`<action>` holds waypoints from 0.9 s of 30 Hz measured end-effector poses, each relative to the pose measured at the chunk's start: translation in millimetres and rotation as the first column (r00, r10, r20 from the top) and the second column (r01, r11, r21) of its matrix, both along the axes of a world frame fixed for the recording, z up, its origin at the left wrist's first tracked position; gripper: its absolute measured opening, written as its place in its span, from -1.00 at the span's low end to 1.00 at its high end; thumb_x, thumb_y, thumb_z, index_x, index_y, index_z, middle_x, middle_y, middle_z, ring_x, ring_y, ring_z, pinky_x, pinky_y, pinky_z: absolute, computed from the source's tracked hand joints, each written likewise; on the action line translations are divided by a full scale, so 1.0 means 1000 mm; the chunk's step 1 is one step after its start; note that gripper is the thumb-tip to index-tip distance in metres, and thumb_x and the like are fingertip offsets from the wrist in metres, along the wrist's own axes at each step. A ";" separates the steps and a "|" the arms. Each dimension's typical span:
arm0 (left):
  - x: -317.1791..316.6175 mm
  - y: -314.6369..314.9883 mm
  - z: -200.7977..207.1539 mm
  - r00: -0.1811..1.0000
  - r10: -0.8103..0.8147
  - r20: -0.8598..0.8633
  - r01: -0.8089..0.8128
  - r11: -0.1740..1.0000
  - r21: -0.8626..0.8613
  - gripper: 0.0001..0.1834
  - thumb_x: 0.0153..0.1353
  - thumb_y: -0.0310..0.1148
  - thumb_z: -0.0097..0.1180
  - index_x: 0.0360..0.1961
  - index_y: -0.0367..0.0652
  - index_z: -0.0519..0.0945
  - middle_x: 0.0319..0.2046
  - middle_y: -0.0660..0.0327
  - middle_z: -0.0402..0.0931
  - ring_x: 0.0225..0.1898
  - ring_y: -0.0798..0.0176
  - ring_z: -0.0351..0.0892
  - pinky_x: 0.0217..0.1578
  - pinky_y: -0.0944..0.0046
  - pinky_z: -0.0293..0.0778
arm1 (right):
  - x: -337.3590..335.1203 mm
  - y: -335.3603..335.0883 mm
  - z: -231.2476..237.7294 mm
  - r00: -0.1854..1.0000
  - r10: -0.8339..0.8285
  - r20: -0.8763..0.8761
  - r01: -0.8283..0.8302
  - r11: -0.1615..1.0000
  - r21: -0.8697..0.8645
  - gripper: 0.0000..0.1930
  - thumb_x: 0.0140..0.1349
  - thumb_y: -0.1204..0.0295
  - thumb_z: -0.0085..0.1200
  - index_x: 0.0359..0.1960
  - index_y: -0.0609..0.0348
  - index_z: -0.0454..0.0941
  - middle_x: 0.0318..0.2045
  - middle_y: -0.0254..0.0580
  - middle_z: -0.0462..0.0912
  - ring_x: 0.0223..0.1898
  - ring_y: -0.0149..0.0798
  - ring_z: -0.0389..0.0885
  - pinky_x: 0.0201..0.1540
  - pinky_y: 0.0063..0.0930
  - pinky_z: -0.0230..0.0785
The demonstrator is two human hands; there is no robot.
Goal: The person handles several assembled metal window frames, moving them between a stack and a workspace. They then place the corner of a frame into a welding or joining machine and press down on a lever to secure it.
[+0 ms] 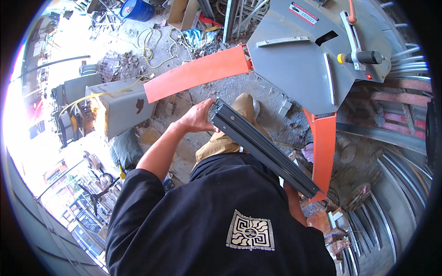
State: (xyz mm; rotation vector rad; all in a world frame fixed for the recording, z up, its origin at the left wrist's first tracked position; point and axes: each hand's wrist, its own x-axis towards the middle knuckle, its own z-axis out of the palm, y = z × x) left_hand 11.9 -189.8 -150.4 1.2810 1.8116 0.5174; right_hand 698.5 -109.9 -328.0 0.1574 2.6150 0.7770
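A long dark grey metal profile (260,145), grooved along its length, slants across in front of my body. My left hand (200,117) is closed around its upper left end, with the thumb and fingers at its edge. At the lower right end my right hand (290,187) is mostly hidden behind the profile; only its wrist side and forearm show, and I cannot see its fingers. Ahead stands a grey machine (294,69) with a flat top, two pale fence bars and a black-gripped handle (368,57). A small red light shines beside the handle.
Two orange curved arms, one to the left (198,73) and one to the right (324,152), reach out from the machine. Left of me sits a grey metal box (122,108) with a yellow cable. A blue drum (136,10) stands far back. Metal lengths (386,207) lie stacked at right.
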 end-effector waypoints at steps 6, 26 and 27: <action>-0.011 -0.004 -0.012 1.000 0.008 0.024 -0.007 0.999 -0.041 -0.01 -0.02 -0.05 0.73 0.38 -0.14 0.48 0.16 -0.03 0.70 0.26 -0.16 0.72 0.32 -0.05 0.59 | -0.041 -0.015 0.019 -0.020 -0.277 0.961 -0.941 -0.319 -0.112 -0.31 0.76 -0.11 -0.34 -0.23 0.08 0.77 0.03 -0.02 0.83 0.17 0.04 0.73 0.52 0.21 0.35; -0.033 -0.067 -0.021 0.997 -0.047 0.056 0.043 0.995 0.086 -0.18 0.11 -0.16 0.55 0.37 -0.16 0.50 0.19 -0.17 0.68 0.25 -0.33 0.68 0.29 -0.11 0.60 | -0.058 -0.104 0.027 -0.224 -0.436 0.872 -0.915 -0.214 -0.342 -0.29 0.70 -0.14 -0.30 -0.41 0.07 0.72 -0.04 -0.04 0.82 0.26 0.03 0.64 0.56 0.22 0.25; -0.034 -0.074 -0.021 0.996 -0.057 0.069 0.049 0.993 0.108 -0.17 0.10 -0.16 0.57 0.37 -0.17 0.50 0.18 -0.17 0.68 0.24 -0.34 0.68 0.29 -0.11 0.60 | -0.058 -0.118 0.029 -0.233 -0.443 0.866 -0.915 -0.202 -0.349 -0.29 0.70 -0.14 -0.30 -0.41 0.07 0.72 -0.04 -0.04 0.82 0.26 0.03 0.64 0.56 0.22 0.25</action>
